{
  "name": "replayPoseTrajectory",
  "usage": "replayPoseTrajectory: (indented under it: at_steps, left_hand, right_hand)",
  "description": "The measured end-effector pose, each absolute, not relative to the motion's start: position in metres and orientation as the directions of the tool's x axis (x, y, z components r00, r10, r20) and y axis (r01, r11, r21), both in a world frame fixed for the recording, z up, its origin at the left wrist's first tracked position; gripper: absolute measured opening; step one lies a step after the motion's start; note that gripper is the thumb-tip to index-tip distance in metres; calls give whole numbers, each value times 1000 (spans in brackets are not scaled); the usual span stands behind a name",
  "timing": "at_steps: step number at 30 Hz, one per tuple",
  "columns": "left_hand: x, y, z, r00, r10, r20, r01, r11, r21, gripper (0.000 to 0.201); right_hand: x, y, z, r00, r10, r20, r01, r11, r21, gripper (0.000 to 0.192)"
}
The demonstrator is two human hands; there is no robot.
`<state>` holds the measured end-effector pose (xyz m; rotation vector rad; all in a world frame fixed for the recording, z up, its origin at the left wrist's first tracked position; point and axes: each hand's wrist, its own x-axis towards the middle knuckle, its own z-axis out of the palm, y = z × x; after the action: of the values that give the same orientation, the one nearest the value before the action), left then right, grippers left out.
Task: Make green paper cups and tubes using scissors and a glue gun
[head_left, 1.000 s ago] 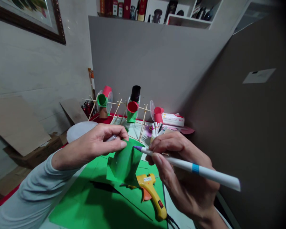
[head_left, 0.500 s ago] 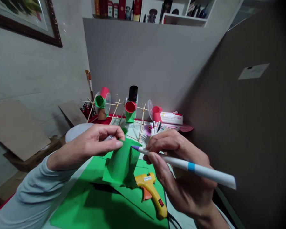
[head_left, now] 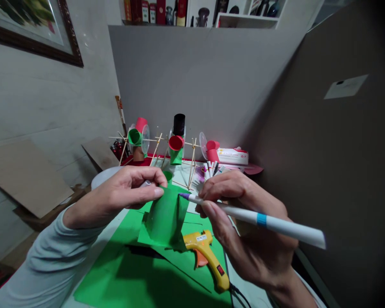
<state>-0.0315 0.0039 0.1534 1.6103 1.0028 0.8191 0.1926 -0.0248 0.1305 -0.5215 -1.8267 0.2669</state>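
Observation:
My left hand (head_left: 133, 188) pinches the top edge of a curved piece of green paper (head_left: 165, 218), holding it upright above the table. A grey-white cap (head_left: 145, 183) pokes out from between the fingers of that same hand. In my right hand (head_left: 247, 222) is a white marker (head_left: 282, 229) with a blue band, gripped like a pen. Its purple tip (head_left: 184, 196) is at the right part of the green paper, near the top; whether it touches I cannot tell. A dark streak runs down the paper below the tip.
A yellow glue gun (head_left: 208, 256) lies on a green sheet (head_left: 122, 278), its cord running off to the front. Behind stand stick frames (head_left: 192, 162) bearing coloured paper tubes (head_left: 176, 143). Several markers (head_left: 211, 169) stand back right, near a white packet (head_left: 233, 155).
The marker tip has shifted slightly right, a little off from where it was on the paper. My right hand has moved right with it; my left hand keeps its pinch.

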Motion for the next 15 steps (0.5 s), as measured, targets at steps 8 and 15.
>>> replayPoseTrajectory:
  at_steps: [8, 15]
  left_hand:
    - [-32, 3, 155, 403, 915, 12, 206, -103, 973, 19]
    - [-33, 5, 154, 403, 915, -9, 216, -86, 973, 23]
  right_hand:
    - [193, -27, 133, -260, 475, 841, 212, 877, -430, 10]
    - [194, -25, 134, -231, 470, 852, 216, 879, -426, 12]
